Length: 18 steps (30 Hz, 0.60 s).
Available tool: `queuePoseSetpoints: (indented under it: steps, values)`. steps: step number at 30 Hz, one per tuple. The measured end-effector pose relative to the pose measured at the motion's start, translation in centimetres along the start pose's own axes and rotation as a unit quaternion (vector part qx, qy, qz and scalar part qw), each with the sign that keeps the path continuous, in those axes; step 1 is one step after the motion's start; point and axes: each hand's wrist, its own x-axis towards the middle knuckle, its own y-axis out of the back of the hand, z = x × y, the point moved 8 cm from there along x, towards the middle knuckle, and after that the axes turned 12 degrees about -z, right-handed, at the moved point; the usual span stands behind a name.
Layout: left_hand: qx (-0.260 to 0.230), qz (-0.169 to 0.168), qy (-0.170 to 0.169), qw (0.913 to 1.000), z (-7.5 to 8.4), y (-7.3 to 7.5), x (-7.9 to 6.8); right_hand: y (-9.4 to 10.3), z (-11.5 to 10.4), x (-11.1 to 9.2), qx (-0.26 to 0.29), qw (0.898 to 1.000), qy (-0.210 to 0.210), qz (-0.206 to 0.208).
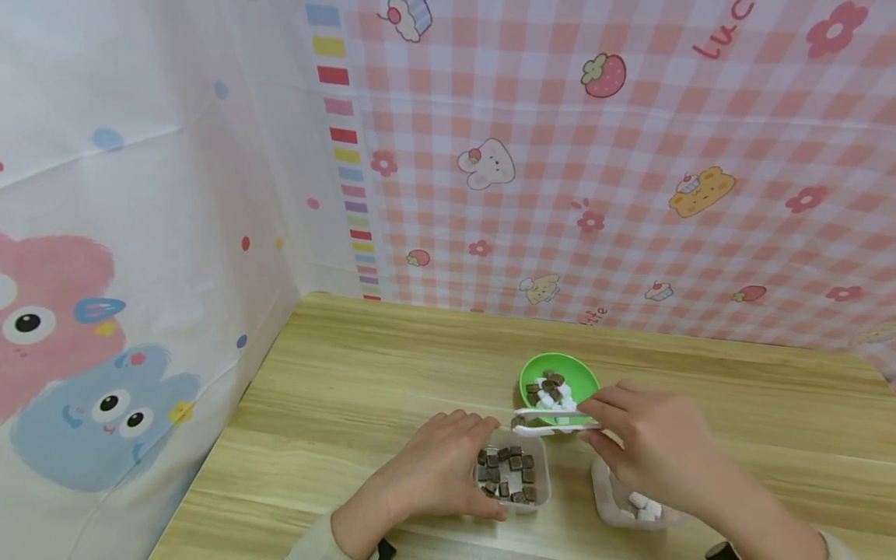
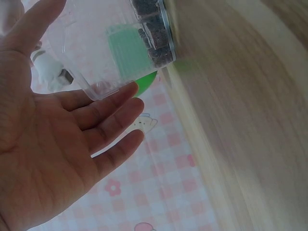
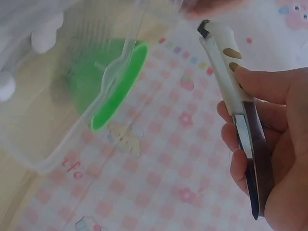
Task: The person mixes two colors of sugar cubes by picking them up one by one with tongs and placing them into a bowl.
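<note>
My right hand [image 1: 651, 435] holds a pair of tongs [image 3: 238, 103] with white tips and metal handles. A dark brown cube [image 1: 518, 422] sits pinched between the tips, over the far edge of a clear plastic container. More brown cubes [image 1: 516, 462] lie in that container [image 1: 540, 498]. My left hand [image 1: 444, 467] holds the container from its left side, thumb along the near side and fingers by the far left corner. Just beyond stands a green bowl [image 1: 577, 375], with white pieces [image 1: 549, 403] and several brown cubes inside. The tongs overlap its near rim.
A second clear container [image 1: 610, 505] with white pieces [image 1: 645, 507] stands to the right, partly hidden below my right forearm. Wooden tabletop [image 1: 350, 373] surrounds everything. A checked pink cloth [image 1: 448, 202] hangs behind, and a white printed cloth [image 1: 175, 257] hangs on the left.
</note>
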Motion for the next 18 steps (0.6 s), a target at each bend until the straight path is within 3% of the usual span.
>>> queuePoseSetpoints:
  steps: [7,18]
  values:
    - [-0.004,-0.007,0.002,1.0000,0.0,-0.1,0.0,1.1,2.6,-1.1,-0.018,0.997,-0.053,0.046]
    - [-0.005,-0.008,0.002,1.0000,0.0,-0.1,0.1,-0.4,6.6,-3.0,-0.011,0.993,-0.116,0.027]
